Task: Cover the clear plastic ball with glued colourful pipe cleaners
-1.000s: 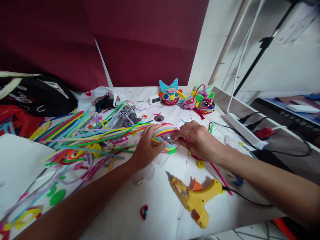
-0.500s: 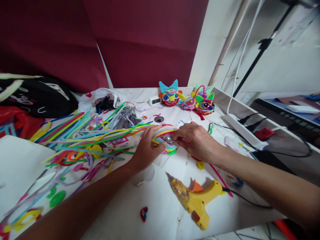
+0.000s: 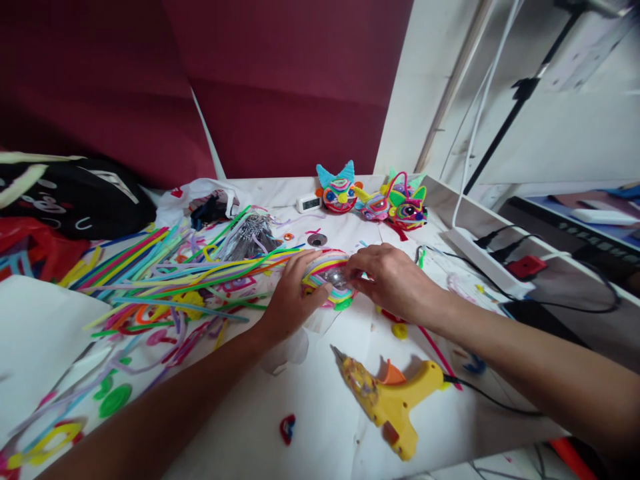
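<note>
A round piece (image 3: 330,267) covered in striped, rainbow-coloured pipe cleaners, with a clear shiny middle, is between both hands. My left hand (image 3: 295,293) grips its left side, thumb at the front and fingers over the top. On its right side my right hand (image 3: 387,277) has its fingers pinched together at the clear part; what they hold, if anything, is too hidden to tell. Nearer to me, a yellow glue gun (image 3: 395,400) lies on the white table, its nozzle pointing up and left.
Loose pipe cleaners (image 3: 165,280) spread over the left side. Finished colourful animal heads (image 3: 340,190) and a small white clock (image 3: 309,203) stand at the back. A power strip (image 3: 490,263) with cables lies at the right, a black bag (image 3: 75,200) at the far left.
The view has shifted very slightly. Both hands keep nearly the same hold on the round piece.
</note>
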A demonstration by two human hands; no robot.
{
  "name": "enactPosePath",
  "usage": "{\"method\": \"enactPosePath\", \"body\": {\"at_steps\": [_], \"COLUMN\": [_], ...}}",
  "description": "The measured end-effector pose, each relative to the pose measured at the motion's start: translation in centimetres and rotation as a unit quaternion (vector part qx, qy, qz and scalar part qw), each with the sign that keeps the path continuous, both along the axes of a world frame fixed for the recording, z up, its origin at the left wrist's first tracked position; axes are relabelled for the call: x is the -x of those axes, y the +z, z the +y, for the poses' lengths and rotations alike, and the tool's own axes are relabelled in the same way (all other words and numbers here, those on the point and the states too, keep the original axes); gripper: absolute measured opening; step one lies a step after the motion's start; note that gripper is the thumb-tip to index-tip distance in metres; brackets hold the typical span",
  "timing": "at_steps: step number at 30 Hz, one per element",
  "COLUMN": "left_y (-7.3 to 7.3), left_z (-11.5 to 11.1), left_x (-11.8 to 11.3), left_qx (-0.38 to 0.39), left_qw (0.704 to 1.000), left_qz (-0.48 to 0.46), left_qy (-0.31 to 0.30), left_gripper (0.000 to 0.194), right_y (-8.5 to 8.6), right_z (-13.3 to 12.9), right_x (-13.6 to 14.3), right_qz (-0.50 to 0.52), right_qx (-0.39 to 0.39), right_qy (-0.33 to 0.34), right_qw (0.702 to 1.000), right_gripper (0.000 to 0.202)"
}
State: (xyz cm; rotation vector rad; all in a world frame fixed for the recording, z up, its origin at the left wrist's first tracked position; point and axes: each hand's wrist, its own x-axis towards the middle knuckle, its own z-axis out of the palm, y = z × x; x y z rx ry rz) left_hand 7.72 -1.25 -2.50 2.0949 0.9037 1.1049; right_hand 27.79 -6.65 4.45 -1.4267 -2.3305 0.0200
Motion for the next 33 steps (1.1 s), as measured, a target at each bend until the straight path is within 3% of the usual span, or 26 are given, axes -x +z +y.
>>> {"method": "enactPosePath", "body": {"at_steps": [5,12,17,23,25,28,31,33], "left_y": [0.3,0.7,0.5,1.6,2.0,2.5,2.8,2.9], "left_z": [0.5,1.4,2.2,2.6,2.4,2.0,1.3,0.9], "left_x": [0.1,0.4,0.5,0.6,0.8,0.9,0.7,0.4], "left_qx": [-0.012,0.062,0.117,0.15,0.123,0.012,-0.101,-0.133], "left_qw": [1.0,0.997,0.99,0.986,0.991,0.999,0.992,0.987], "left_qz": [-0.002,-0.021,-0.052,-0.037,-0.013,0.035,0.068,0.078], "left_qy": [0.003,-0.029,-0.055,-0.063,-0.042,0.004,0.031,0.031], "left_gripper": [0.049,0.051,0.059,0.066,0.064,0.057,0.05,0.047], "right_y": [0.5,0.8,1.4,1.9,2.0,2.2,2.3,2.3], "right_z": [0.4,1.4,2.8,3.9,4.1,4.2,4.2,4.3], "right_x": [0.0,0.0,-0.1,-0.2,-0.3,-0.3,-0.3,-0.3], "right_qz": [-0.01,0.007,0.012,0.019,0.026,0.035,0.042,0.044], "right_qx": [0.011,0.014,0.02,0.085,0.091,0.094,0.098,0.101], "right_qy": [-0.02,-0.04,-0.017,-0.011,-0.016,-0.016,-0.017,-0.018], "right_qw": [1.0,0.999,1.0,0.996,0.995,0.995,0.994,0.994], "right_gripper": [0.011,0.027,0.041,0.046,0.045,0.043,0.042,0.041]}}
